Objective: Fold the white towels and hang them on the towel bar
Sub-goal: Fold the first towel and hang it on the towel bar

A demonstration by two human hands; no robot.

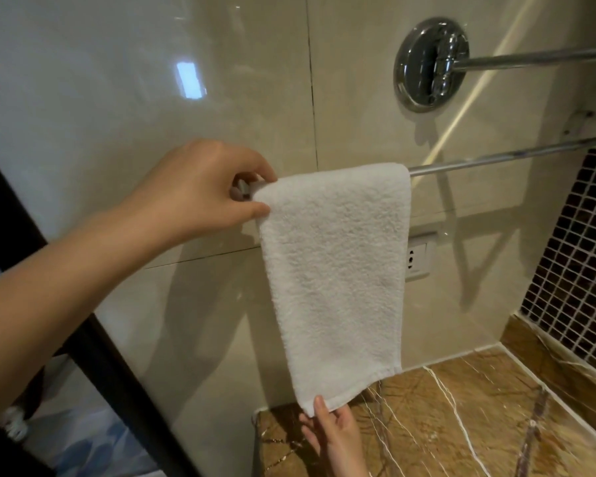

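Straightening a white towel (334, 270) draped over the towel bar (496, 160), at the bar's left end.
Up top, pinching the towel's upper left corner right at the bar with the left hand (200, 191), thumb below and fingers curled over the fold. Down low, gripping the bottom left corner with the right hand (334, 435), thumb in front of the hem, fingers behind, just above the brown marble table (461, 425). Beside the towel's right edge, a wall socket (417, 258); higher up, a round chrome mount (430, 63).
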